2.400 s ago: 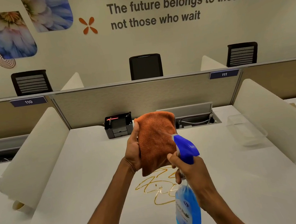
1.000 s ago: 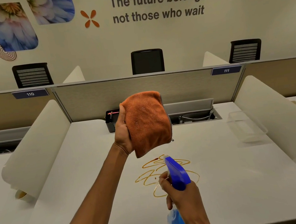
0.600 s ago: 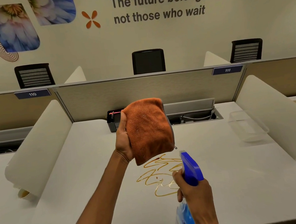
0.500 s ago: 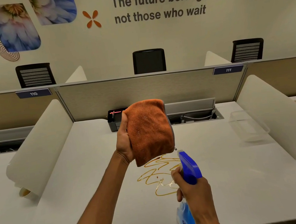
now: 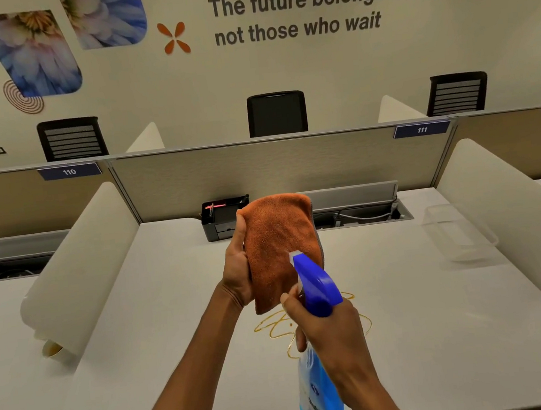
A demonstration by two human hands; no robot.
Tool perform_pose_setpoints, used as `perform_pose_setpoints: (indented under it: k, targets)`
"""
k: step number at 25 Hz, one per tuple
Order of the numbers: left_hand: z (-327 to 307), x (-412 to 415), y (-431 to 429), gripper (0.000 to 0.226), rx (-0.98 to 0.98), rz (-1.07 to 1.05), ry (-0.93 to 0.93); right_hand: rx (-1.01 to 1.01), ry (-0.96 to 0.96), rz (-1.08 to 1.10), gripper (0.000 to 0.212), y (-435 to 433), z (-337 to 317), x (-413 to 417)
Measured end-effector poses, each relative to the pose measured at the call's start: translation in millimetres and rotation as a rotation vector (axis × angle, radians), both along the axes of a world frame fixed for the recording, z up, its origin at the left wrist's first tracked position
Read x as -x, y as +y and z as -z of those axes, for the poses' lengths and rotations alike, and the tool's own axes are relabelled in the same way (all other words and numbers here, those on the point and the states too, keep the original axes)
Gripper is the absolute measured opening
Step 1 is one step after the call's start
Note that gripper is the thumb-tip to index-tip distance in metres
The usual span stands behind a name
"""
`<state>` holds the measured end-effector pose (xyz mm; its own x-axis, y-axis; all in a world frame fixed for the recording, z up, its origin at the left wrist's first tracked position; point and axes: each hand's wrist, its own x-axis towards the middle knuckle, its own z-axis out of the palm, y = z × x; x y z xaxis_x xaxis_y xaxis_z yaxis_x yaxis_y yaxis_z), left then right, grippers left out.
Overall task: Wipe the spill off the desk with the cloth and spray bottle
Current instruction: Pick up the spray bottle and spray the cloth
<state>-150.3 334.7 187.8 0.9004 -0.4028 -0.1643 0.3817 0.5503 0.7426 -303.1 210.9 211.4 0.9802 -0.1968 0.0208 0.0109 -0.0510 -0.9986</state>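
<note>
The left hand (image 5: pixel 236 275) grips the folded orange cloth (image 5: pixel 276 237) upright above the desk (image 5: pixel 144 351), thumb along its left edge. The right hand (image 5: pixel 332 328) is curled round the neck of the blue spray bottle (image 5: pixel 316 287), nozzle close before the cloth. Hands and bottle cover part of the amber spill (image 5: pixel 268 328) at mid-desk. Far behind stand a black organiser (image 5: pixel 221 221) and a cable trough (image 5: pixel 364 216); a clear tray (image 5: pixel 456 235) lies far right

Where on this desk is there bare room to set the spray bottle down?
Bare desk lies between the left divider and the spill, and again between the spill and the clear tray at right. The back edge is crowded with a black organizer and the cable trough. The spill takes the middle.
</note>
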Motion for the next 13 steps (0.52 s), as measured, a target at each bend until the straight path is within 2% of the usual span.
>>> perform_pose_setpoints:
  k: [6, 8, 13]
  targets:
    - [2, 3, 2, 0.086, -0.061, -0.018, 0.022, -0.034, -0.036, 0.042, 0.011, -12, -7, -10]
    - [5, 2, 3, 0.086, -0.067, -0.022, 0.028, -0.009, -0.026, 0.079, 0.017, -19, -5, -13]
    - [15, -2, 4, 0.086, -0.073, -0.039, 0.041, 0.032, -0.01, 0.157, 0.014, -41, 2, -23]
